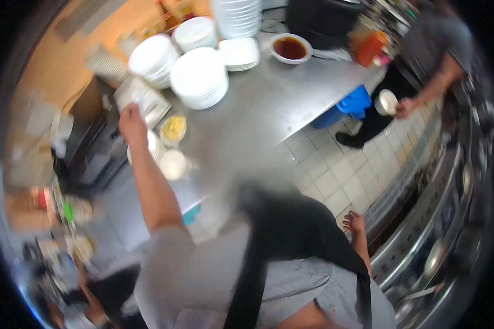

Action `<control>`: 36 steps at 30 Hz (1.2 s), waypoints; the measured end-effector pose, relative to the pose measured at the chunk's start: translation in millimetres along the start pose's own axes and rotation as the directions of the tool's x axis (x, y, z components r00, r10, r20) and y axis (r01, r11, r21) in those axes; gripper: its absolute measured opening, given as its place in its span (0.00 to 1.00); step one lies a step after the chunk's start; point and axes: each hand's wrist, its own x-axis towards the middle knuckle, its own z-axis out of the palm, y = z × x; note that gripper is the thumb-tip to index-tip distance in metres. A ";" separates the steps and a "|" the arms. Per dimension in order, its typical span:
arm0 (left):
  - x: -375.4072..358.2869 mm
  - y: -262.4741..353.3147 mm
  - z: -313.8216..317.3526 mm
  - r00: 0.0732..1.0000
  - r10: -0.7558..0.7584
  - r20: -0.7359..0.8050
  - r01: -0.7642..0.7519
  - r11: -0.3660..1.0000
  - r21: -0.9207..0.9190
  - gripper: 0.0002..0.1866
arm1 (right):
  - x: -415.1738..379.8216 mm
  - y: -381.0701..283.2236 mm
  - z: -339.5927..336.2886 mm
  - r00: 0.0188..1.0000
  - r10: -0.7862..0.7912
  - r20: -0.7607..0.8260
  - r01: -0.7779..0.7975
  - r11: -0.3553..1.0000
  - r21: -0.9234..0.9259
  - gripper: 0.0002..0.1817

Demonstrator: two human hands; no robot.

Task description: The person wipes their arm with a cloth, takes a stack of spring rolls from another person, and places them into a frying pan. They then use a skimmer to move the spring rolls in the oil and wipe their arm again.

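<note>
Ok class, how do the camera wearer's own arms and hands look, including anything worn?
The left arm is bare below a short grey sleeve. The left hand and right hand wear no gloves; any rings are too blurred to tell.

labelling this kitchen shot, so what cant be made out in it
- Head view: what the left hand holds, if anything; blur hides it.
- Head view: the rest of the tall white stack; upper edge cuts it.
- Head view: whether the right hand holds anything; too small.
</note>
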 end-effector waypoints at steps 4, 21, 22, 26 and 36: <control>-59.0 141.1 -42.5 0.824 0.064 0.563 0.557 0.091 -0.826 0.17 | -74.9 116.9 11.1 0.976 0.205 0.075 -0.219 0.904 0.367 0.12; -236.0 327.7 -177.7 -0.004 1.000 0.016 0.973 0.000 0.232 0.37 | -167.8 234.5 143.9 0.992 0.058 -0.110 -0.012 0.924 0.382 0.12; -246.5 331.2 -179.5 -0.030 0.999 0.020 0.958 0.023 0.286 0.38 | -181.7 241.6 153.6 0.990 0.081 -0.118 -0.058 0.980 0.191 0.11; -287.6 353.3 -186.4 -0.112 0.992 -0.049 0.921 0.122 0.369 0.36 | -149.0 341.4 119.6 0.881 -0.136 -0.454 0.018 0.967 -0.255 0.17; -348.2 438.1 -184.6 -0.418 0.907 -0.055 0.793 0.394 0.464 0.19 | -223.4 405.3 52.4 0.927 0.345 -0.145 -0.273 0.887 0.372 0.14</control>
